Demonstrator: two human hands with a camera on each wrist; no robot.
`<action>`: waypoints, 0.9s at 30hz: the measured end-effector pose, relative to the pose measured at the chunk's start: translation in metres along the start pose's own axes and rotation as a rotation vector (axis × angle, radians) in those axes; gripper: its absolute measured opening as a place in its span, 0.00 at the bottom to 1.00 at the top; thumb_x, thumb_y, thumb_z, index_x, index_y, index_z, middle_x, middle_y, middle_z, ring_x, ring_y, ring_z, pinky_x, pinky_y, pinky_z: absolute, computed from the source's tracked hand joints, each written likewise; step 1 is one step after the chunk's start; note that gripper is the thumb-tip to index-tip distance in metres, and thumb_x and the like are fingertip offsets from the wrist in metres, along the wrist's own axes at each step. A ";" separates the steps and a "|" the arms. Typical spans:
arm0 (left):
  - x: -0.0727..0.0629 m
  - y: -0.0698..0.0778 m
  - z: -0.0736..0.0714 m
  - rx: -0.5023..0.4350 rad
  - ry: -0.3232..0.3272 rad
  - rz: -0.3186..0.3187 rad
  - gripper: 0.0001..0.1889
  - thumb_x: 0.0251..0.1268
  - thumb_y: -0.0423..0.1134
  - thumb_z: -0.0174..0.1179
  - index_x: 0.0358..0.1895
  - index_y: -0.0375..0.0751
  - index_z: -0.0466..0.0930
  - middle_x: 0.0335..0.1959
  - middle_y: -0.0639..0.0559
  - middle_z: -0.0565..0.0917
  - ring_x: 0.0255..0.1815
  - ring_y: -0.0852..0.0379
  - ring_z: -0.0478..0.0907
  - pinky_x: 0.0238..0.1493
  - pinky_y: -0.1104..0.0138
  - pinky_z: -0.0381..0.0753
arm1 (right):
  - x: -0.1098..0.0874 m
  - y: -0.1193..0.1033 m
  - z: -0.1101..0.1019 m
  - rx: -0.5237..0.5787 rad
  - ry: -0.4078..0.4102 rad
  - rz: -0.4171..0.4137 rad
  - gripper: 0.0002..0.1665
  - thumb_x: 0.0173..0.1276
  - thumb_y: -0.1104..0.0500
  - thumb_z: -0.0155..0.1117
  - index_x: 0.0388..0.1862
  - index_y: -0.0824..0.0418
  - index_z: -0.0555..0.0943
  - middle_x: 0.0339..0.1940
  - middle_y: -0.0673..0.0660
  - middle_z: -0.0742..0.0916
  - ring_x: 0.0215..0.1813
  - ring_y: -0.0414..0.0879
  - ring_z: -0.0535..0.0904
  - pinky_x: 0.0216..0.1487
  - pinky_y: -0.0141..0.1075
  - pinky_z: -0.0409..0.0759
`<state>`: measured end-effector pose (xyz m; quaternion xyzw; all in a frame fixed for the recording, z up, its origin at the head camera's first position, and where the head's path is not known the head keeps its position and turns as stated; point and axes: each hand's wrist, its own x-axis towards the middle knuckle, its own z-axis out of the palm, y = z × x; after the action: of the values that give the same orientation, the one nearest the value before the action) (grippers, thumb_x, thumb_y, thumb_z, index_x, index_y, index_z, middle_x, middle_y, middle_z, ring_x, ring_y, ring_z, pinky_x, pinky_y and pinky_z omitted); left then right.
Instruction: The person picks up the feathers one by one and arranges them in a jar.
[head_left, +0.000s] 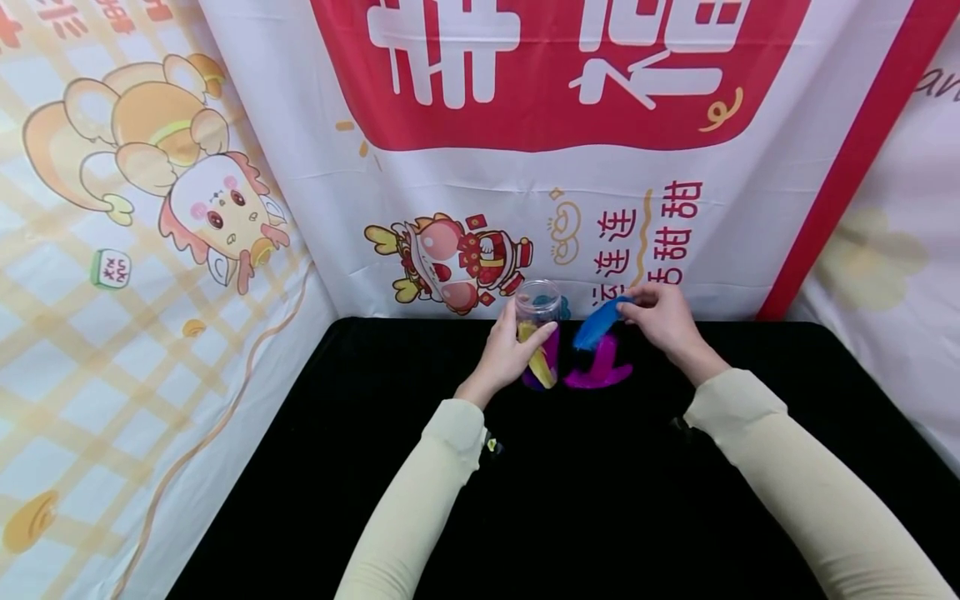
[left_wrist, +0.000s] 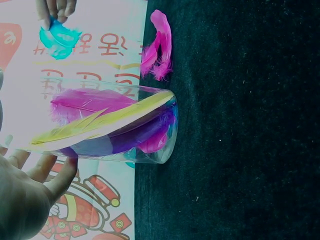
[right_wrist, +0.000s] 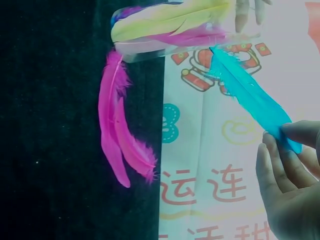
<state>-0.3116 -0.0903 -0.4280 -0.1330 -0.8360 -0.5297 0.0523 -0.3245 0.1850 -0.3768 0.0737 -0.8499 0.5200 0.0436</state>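
Observation:
My left hand [head_left: 507, 353] grips a clear plastic jar [head_left: 542, 293] that stands upright near the table's back edge. Inside the jar are a yellow feather [left_wrist: 107, 120], a purple feather [left_wrist: 130, 136] and magenta ones. My right hand [head_left: 662, 321] pinches one end of a blue feather [right_wrist: 255, 100] between thumb and fingers. The feather slants down and left, its free end close to the jar's right side. Just below it, magenta feathers [head_left: 597, 372] lie on the table, right of the jar.
A black cloth covers the table [head_left: 525, 500]. Directly behind its back edge hangs a white and red printed banner [head_left: 465, 192]. Another printed sheet [head_left: 135, 333] with a checked pattern hangs on the left.

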 end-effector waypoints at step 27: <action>0.000 0.004 0.000 0.006 -0.001 -0.017 0.46 0.66 0.69 0.60 0.80 0.53 0.53 0.75 0.47 0.66 0.76 0.50 0.65 0.75 0.52 0.66 | 0.004 -0.040 0.011 -0.024 0.075 -0.107 0.14 0.72 0.60 0.69 0.51 0.67 0.85 0.44 0.65 0.90 0.40 0.48 0.86 0.34 0.29 0.80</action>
<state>-0.3104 -0.0890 -0.4248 -0.1260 -0.8389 -0.5274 0.0475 -0.3218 0.1569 -0.3457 0.0991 -0.8485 0.5092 0.1042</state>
